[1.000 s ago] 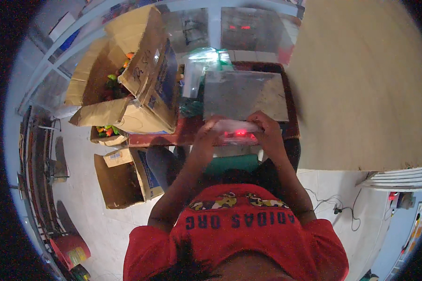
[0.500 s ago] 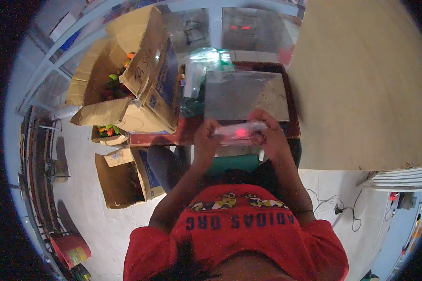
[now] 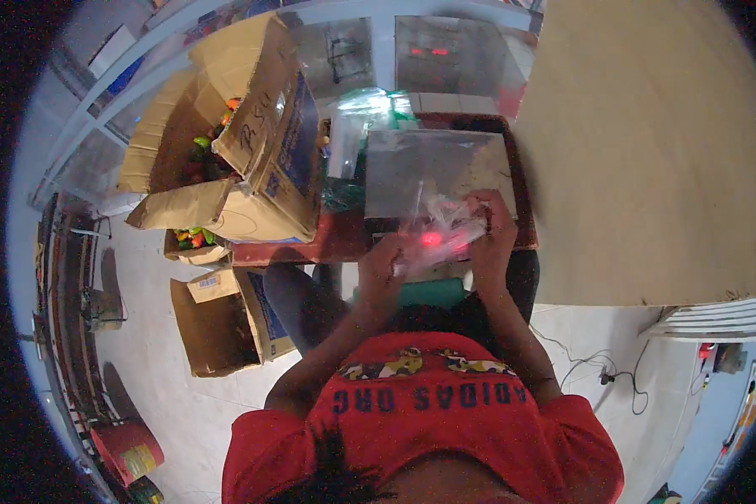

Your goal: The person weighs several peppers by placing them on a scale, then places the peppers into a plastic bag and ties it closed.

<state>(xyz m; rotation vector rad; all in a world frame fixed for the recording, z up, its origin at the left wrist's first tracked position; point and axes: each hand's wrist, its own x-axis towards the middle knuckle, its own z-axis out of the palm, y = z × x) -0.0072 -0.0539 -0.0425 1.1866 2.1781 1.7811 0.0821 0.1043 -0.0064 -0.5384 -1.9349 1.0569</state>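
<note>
A crumpled clear plastic bag [image 3: 437, 220] is stretched between my two hands, over the near edge of a small dark red table [image 3: 340, 238]. My left hand [image 3: 384, 262] grips its lower left end. On its upper right side, my right hand [image 3: 494, 231] has the plastic pinched in its fingers. A bright red glow shows on the bag, and what it contains, if anything, I cannot make out. Just beyond the hands lies a flat grey rectangular board [image 3: 412, 164] on the table.
Left on the table stands an open cardboard box [image 3: 265, 197] with red, orange and green peppers [image 3: 202, 151]. More clear plastic bags [image 3: 344, 151] lie behind. Another open box [image 3: 214, 336] rests on the floor. A large wooden panel [image 3: 647, 168] fills the right side. Cables [image 3: 605, 365] trail below it.
The bag was held flat and level between both hands; now it is crumpled and tilted, its right side higher. My left hand has moved lower and my right hand slightly to the right.
</note>
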